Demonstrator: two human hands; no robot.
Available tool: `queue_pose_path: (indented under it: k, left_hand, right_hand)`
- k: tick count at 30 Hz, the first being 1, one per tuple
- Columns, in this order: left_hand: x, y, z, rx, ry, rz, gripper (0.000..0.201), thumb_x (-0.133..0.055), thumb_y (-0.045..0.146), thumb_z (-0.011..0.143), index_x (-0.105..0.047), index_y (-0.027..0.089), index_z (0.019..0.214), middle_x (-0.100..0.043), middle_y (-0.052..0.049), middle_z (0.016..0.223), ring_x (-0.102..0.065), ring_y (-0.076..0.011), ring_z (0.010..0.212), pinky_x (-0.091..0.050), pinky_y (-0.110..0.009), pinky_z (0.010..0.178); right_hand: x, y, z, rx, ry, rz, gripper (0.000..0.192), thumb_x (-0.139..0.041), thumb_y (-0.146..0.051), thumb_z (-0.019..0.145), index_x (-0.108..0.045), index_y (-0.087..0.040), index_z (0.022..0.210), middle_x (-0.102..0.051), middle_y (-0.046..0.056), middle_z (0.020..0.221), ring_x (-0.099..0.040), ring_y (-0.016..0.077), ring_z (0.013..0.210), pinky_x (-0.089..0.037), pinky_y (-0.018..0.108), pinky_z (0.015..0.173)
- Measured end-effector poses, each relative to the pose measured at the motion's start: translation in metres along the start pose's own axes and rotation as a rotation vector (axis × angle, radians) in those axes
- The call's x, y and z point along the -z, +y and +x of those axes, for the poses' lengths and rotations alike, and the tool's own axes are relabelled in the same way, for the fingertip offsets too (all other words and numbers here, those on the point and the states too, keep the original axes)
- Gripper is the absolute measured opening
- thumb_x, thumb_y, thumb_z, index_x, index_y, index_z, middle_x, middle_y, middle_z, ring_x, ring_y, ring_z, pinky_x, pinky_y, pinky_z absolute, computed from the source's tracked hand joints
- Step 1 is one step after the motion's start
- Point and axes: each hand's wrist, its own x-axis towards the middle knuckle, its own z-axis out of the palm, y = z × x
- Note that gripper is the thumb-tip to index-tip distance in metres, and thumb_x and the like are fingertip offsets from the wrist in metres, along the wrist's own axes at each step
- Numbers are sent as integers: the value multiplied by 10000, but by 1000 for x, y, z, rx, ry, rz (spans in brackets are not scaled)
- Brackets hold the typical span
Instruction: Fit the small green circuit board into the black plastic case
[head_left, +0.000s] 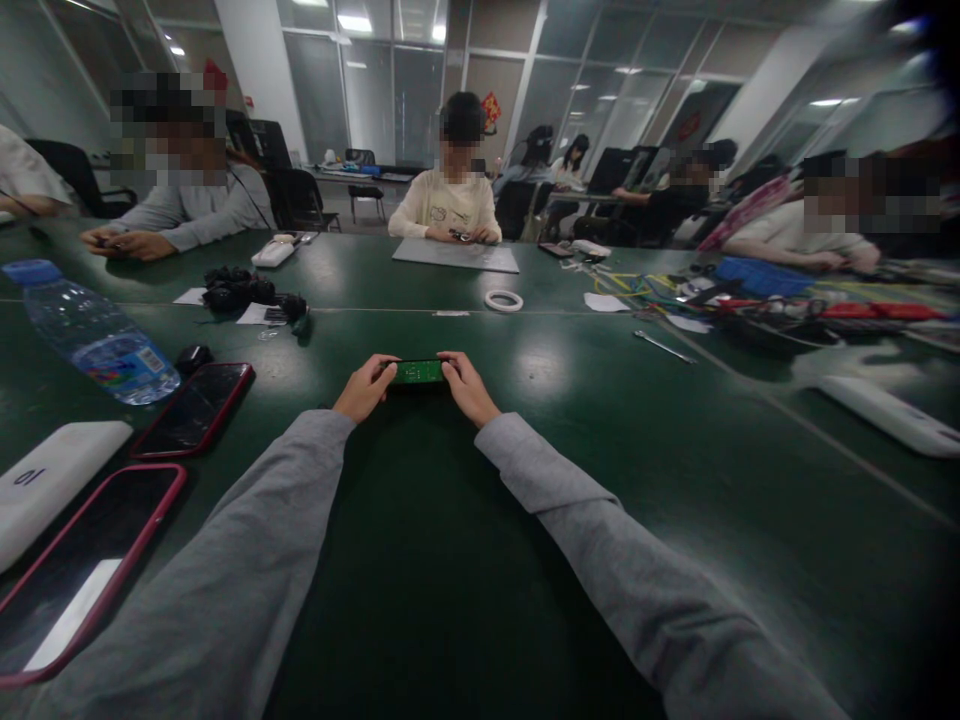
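A white power bank marked "10" is seen at far left, beside two red-cased phones and a lying water bottle whose label is unreadable. At centre, a small green circuit board is gripped at its ends on the green table: left hand fingers curled, right hand likewise.

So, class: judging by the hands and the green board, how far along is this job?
Done: nothing visibly finished; no completed pieces lie beside the board. In hand: the left hand and right hand grip the board's two ends, just above the table. Left: cannot tell; the screwdriver lies untouched to the right.
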Motion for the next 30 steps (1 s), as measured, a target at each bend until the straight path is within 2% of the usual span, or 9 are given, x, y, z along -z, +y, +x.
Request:
queue_pose_path:
  k: [9,16,25,30]
  left_hand:
    - [0,4,-2,13,-9,-12,448,-468,508,846,-552,195,1156,-586,-23,814,-494,-90,564,-420,-231,521]
    - [0,2,-1,1,-7,18,458,-453,530,853,-552,208,1164,-596,-28,860,-497,-77,550,-430,-226,525]
    - [-1,0,1,1,14,22,458,-432,548,860,-567,206,1133,-570,-6,785,-501,-73,519,-418,-214,505]
    - [0,0,1,13,11,1,487,-384,573,872,-575,193,1109,-526,17,658,-504,-88,519,-408,-209,502]
  right_hand:
    - [-1,9,3,-2,-32,25,262,-420,-294,896,-517,-205,1123,-566,49,1090,-556,160,1023,-466,342,901]
    - [-2,14,6,12,-16,75,251,-447,-285,874,-552,-197,1084,-581,48,1059,-561,165,992,-461,340,889]
    - [-2,10,5,-2,5,100,238,-455,-258,859,-572,-199,1057,-589,39,1004,-560,166,935,-449,332,856]
    - [-1,10,5,-1,-7,75,248,-451,-270,864,-570,-194,1068,-582,41,1008,-554,169,940,-445,326,838]
